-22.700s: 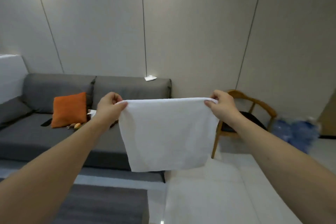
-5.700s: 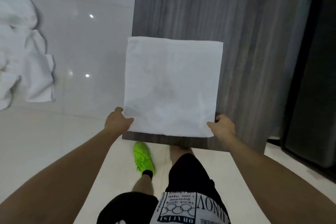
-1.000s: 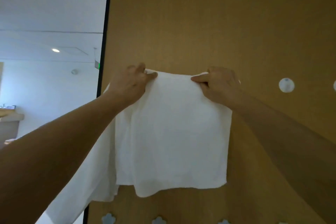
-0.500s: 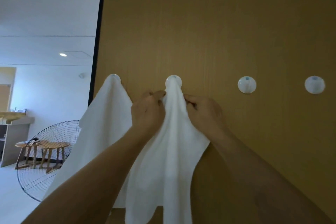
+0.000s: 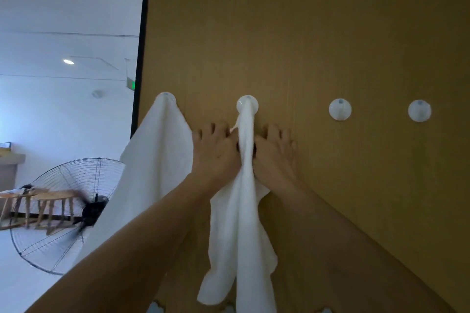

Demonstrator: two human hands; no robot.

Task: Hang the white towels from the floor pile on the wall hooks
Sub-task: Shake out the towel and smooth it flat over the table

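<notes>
Wall panel (image 5: 330,33): brown board carrying a row of round white hooks; you now face it squarely, where half a second ago it sat slightly off.
Hung towel (image 5: 157,160): drapes from the hook nearest the panel's left edge, unchanged.
Second towel (image 5: 244,211): now bunched narrower, caught on the next hook (image 5: 247,104), hanging down toward the panel's bottom edge.
Left hand (image 5: 216,155): fingers have spread flat against the towel's left side.
Right hand (image 5: 276,155): likewise flat and relaxed, gripping nothing.
Free hooks (image 5: 340,109): two wait toward the right edge for your next towels.

Towel (image 5: 244,211) on hook (image 5: 247,104) (second towel (image 5: 155,160) left).
</notes>
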